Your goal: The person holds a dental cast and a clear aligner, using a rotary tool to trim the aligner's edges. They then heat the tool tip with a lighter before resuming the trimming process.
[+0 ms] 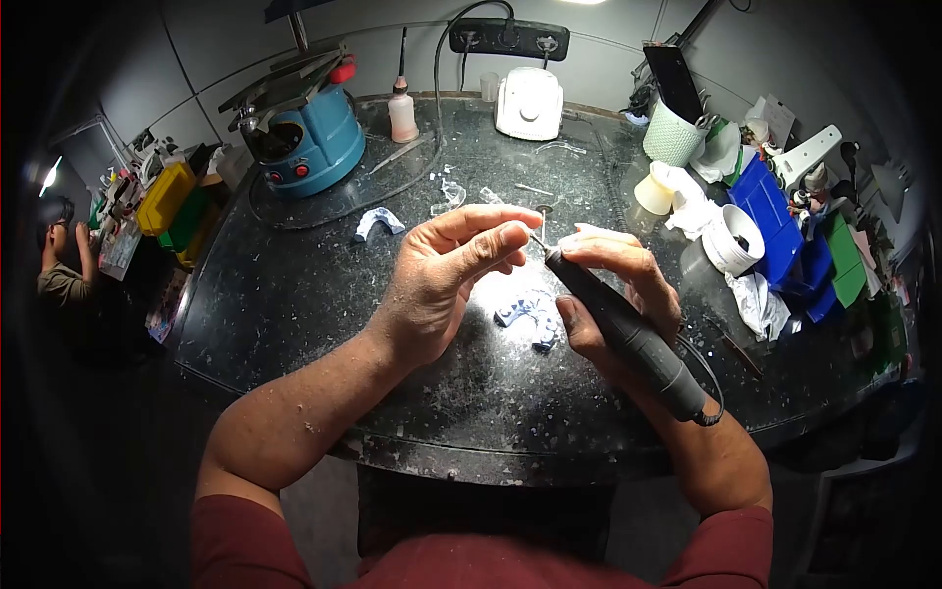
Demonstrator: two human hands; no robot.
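My right hand [633,280] is wrapped round a black rotary handpiece [628,334], its nose tilted up and to the left and its cord at the rear end. At the nose, a thin metal bit [537,240] meets the thumb and forefinger of my left hand [446,270], which pinch its end. A small dark disc on a thin shank [546,210] shows just beyond the fingertips. Under the hands, in the bright lamp spot, lies a blue-and-white dental arch piece [530,319]. Another horseshoe-shaped arch [379,224] lies left of my left hand.
A blue machine with red knobs [309,147] stands back left, near a bottle with a brush [402,113]. A white control box [530,103] sits at the back. Clear aligner-like pieces [449,196], a white tub [732,240] and blue bins [770,221] are around. Another person [67,250] sits far left.
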